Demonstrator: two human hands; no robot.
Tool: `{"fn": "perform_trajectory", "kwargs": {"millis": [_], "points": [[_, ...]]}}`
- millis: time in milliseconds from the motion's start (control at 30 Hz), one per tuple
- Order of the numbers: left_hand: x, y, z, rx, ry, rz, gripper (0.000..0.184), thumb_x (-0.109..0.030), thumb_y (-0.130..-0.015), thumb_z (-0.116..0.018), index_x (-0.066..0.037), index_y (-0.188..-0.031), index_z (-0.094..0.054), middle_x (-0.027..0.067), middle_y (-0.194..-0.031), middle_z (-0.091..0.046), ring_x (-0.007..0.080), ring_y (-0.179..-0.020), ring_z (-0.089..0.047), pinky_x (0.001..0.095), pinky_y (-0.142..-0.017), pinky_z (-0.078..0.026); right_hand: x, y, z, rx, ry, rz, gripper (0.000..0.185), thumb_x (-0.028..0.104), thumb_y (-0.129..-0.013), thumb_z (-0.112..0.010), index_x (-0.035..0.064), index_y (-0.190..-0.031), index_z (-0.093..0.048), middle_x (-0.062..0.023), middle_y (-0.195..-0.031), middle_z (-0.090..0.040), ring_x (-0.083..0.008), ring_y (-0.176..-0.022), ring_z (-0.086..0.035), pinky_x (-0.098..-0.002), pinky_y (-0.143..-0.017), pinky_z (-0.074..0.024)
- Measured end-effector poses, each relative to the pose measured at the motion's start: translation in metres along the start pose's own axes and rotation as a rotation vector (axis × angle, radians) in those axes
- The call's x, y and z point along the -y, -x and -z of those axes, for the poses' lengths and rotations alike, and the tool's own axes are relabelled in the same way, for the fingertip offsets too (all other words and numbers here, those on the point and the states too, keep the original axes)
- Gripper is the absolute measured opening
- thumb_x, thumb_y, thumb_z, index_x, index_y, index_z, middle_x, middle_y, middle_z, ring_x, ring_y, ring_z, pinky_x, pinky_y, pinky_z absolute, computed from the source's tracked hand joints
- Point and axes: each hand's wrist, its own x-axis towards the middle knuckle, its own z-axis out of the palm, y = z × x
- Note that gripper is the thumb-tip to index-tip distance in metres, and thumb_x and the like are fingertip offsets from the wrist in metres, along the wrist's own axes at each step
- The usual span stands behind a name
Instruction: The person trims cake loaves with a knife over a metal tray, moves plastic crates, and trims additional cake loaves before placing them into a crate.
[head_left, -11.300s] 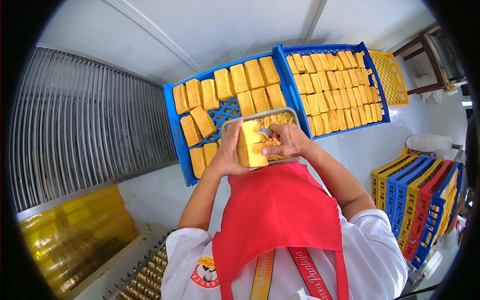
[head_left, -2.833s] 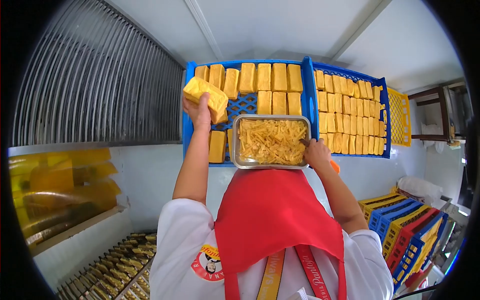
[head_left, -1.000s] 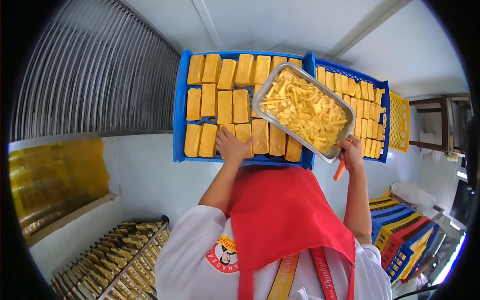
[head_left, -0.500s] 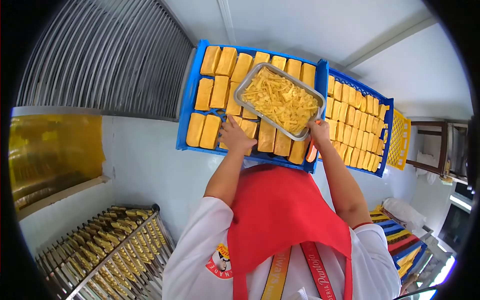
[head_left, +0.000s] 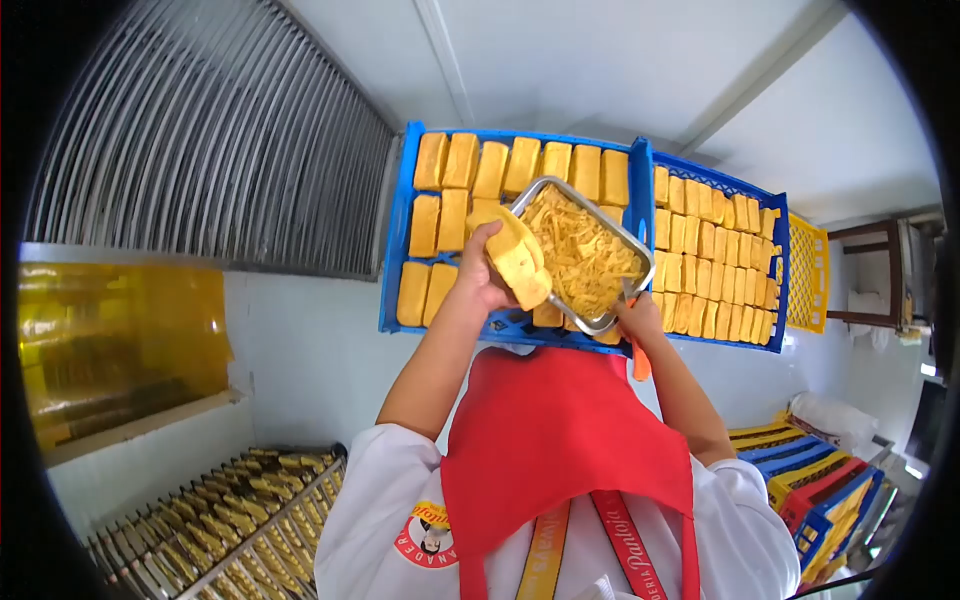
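My left hand [head_left: 483,272] is closed around a small rectangular golden loaf [head_left: 517,262], raised and tilted at the left rim of a metal pan [head_left: 632,240]. Yellow-brown strips of crust trimmings [head_left: 580,245] fill the pan, which lies slanted over the loaves in a blue crate [head_left: 388,270]. At the pan's lower right corner, my right hand [head_left: 640,318] grips a knife with an orange handle [head_left: 640,360]. Part of the blade shows above the fingers. Whether this hand also presses on the pan's rim, I cannot tell.
A second blue crate [head_left: 782,270] with rows of smaller loaves adjoins on the right, beside a yellow crate [head_left: 805,275]. Stacked metal trays [head_left: 220,130] stand at left. A loaded rack [head_left: 230,520] is lower left, and stacked colored crates [head_left: 800,470] are lower right.
My left hand has lifted a loaf out of the near row and brought it up to the pan's left edge. My right hand still has the knife.
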Motion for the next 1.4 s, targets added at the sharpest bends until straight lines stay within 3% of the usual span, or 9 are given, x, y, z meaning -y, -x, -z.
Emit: {"fn": "perform_trajectory", "kwargs": {"millis": [100, 167, 367, 633, 833, 900, 1067, 1200, 1400], "points": [[0.003, -0.015, -0.015, 0.089, -0.039, 0.162, 0.065, -0.063, -0.071, -0.061, -0.017, -0.117, -0.06, 0.0144, -0.12, -0.058, 0.0384, -0.109, -0.053, 0.0618, -0.088, -0.037, 0.054, 0.039, 0.035, -0.295, 0.176, 0.055, 0.058, 0.051, -0.087, -0.057, -0.005, -0.099, -0.06, -0.0257, -0.098, -0.067, -0.0424, -0.094, -0.065, -0.0492, -0.078, -0.0516], [0.01, -0.032, -0.024, 0.098, -0.085, 0.191, 0.068, -0.067, -0.072, -0.055, -0.018, -0.12, -0.06, 0.0145, -0.125, -0.055, 0.0393, -0.114, -0.049, 0.0622, -0.091, -0.032, 0.076, 0.052, 0.055, -0.381, 0.17, 0.069, 0.056, 0.053, -0.092, -0.048, -0.0005, -0.098, -0.06, -0.0264, -0.093, -0.067, -0.0435, -0.089, -0.065, -0.0509, -0.077, -0.0513], [0.025, -0.047, -0.049, 0.245, -0.141, 0.33, 0.069, -0.065, -0.074, -0.055, -0.018, -0.124, -0.061, 0.0132, -0.128, -0.058, 0.0386, -0.113, -0.053, 0.0644, -0.093, -0.035, 0.105, 0.058, 0.059, -0.351, 0.005, 0.648, 0.032, 0.034, -0.095, -0.055, 0.0048, -0.082, -0.057, -0.0213, -0.075, -0.063, -0.0416, -0.073, -0.063, -0.0496, -0.063, -0.0486], [0.017, -0.041, -0.068, 0.08, -0.522, 0.516, 0.07, -0.067, -0.076, -0.054, -0.018, -0.126, -0.06, 0.0113, -0.128, -0.059, 0.0379, -0.118, -0.053, 0.0622, -0.094, -0.038, 0.115, 0.052, 0.085, -0.409, 0.22, 0.889, 0.033, 0.032, -0.092, -0.06, 0.0061, -0.072, -0.056, -0.0152, -0.068, -0.063, -0.0346, -0.067, -0.063, -0.0444, -0.06, -0.0492], [0.029, -0.038, -0.063, 0.131, -0.186, 0.184, 0.072, -0.066, -0.076, -0.053, -0.017, -0.129, -0.056, 0.0126, -0.127, -0.058, 0.0384, -0.118, -0.053, 0.0652, -0.095, -0.037, 0.118, 0.055, 0.058, -0.277, -0.352, 0.52, 0.036, 0.031, -0.098, -0.052, 0.0008, -0.08, -0.057, -0.0159, -0.067, -0.06, -0.0314, -0.06, -0.061, -0.04, -0.055, -0.0479], [0.038, -0.055, -0.049, 0.254, 0.075, -0.147, 0.07, -0.062, -0.076, -0.053, -0.015, -0.127, -0.055, 0.0133, -0.125, -0.058, 0.0386, -0.117, -0.053, 0.068, -0.094, -0.037, 0.135, 0.073, 0.053, 0.246, -0.921, 0.122, 0.043, 0.04, -0.101, -0.043, 0.0018, -0.088, -0.056, -0.0085, -0.067, -0.053, -0.0181, -0.056, -0.054, -0.0333, -0.05, -0.0459], [0.049, -0.04, -0.058, 0.318, 0.175, -0.348, 0.061, -0.053, -0.077, -0.055, -0.011, -0.121, -0.058, 0.0102, -0.118, -0.062, 0.0307, -0.11, -0.058, 0.0493, -0.097, -0.046, 0.15, 0.065, 0.025, 0.176, -0.847, 0.147, 0.052, 0.044, -0.101, -0.04, -0.0046, -0.092, -0.058, -0.01, -0.066, -0.056, -0.0179, -0.054, -0.056, -0.0343, -0.048, -0.0469], [0.054, -0.04, -0.059, 0.226, 0.217, -0.357, 0.059, -0.051, -0.078, -0.055, -0.01, -0.119, -0.059, 0.0098, -0.111, -0.065, 0.029, -0.105, -0.061, 0.0457, -0.093, -0.049, 0.153, 0.063, 0.025, 0.156, -0.872, 0.146, 0.054, 0.044, -0.102, -0.039, -0.0052, -0.089, -0.058, -0.0114, -0.068, -0.059, -0.0189, -0.053, -0.058, -0.0349, -0.048, -0.048], [0.054, -0.054, -0.046, 0.246, 0.032, -0.455, 0.06, -0.057, -0.08, -0.049, -0.009, -0.112, -0.063, 0.0084, -0.098, -0.068, 0.0258, -0.088, -0.066, 0.0379, -0.07, -0.055, 0.157, 0.063, 0.016, 0.281, -1.036, 0.131, 0.047, 0.042, -0.101, -0.041, -0.0004, -0.088, -0.055, -0.0091, -0.07, -0.054, -0.0179, -0.051, -0.054, -0.0333, -0.045, -0.0456]]}}
